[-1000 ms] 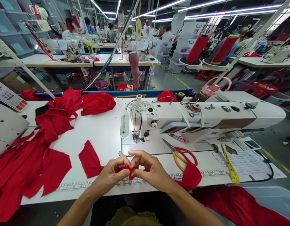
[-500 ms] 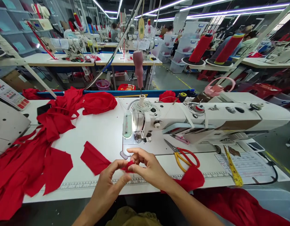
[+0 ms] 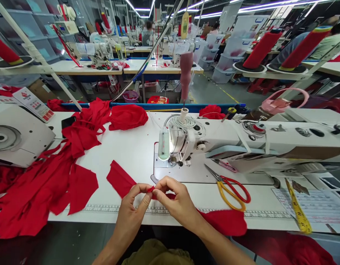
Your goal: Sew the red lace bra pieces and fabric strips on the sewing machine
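Observation:
Both hands meet over the front of the sewing table, pinching a strip of red fabric (image 3: 120,179) between thumbs and forefingers. My left hand (image 3: 133,206) grips it from the left, and my right hand (image 3: 176,200) grips it a finger's width away. One end of the cloth lies flat to the upper left. More red fabric (image 3: 227,222) shows beyond my right wrist and hangs over the table edge; whether it is the same piece is hidden. Just behind my hands stands the sewing machine (image 3: 214,134), its needle area lit.
Scissors (image 3: 230,189) with red and yellow handles lie right of my hands. A yellow tape measure (image 3: 298,208) rests on a written sheet (image 3: 319,206). Heaped red fabric (image 3: 48,180) covers the left side. A printed ruler (image 3: 265,214) runs along the front edge.
My view has swung left, so things on the table appear farther right. My fingertips have closed in on the fabric, and the right forefinger, raised before, now presses down to the thumb.

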{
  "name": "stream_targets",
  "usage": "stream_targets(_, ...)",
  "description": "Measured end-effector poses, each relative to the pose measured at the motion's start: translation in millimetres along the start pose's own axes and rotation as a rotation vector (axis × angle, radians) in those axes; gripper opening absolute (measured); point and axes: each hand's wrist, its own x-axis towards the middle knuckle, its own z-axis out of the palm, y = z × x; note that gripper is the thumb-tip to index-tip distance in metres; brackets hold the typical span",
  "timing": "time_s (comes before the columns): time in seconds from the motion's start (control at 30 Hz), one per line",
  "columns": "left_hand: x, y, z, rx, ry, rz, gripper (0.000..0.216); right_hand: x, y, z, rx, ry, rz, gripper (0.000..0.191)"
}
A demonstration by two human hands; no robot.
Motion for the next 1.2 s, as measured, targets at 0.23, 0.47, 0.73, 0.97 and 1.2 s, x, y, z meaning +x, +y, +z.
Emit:
stream_targets(0.23, -2, -5, 0, -0.074, 0.005, 0.013, 0.020, 3, -1, 1, 0.065, -0.038, 0.018, 0.009)
stream_targets(0.47, -2, -5, -3, -0.088, 0.008, 0.077, 0.014, 6, 2, -6, 0.106, -0.221, -0.009, 0.014)
stream_targets(0.73, -5, -5, -10, -0.004, 0.026, 0.000, 0.022, 5, 3, 5, -0.015, -0.136, -0.064, 0.016)
stream_targets(0.97, -2, 1, -15, -0.091, 0.034, -0.070, 0.028, 6, 4, 6, -0.028, -0.224, -0.103, 0.014)
stream_targets(1.2, 1, -8, -12, -0.192, 0.130, -0.069, 0.028, 4, 7, 6, -0.069, -0.206, -0.054, 0.007)
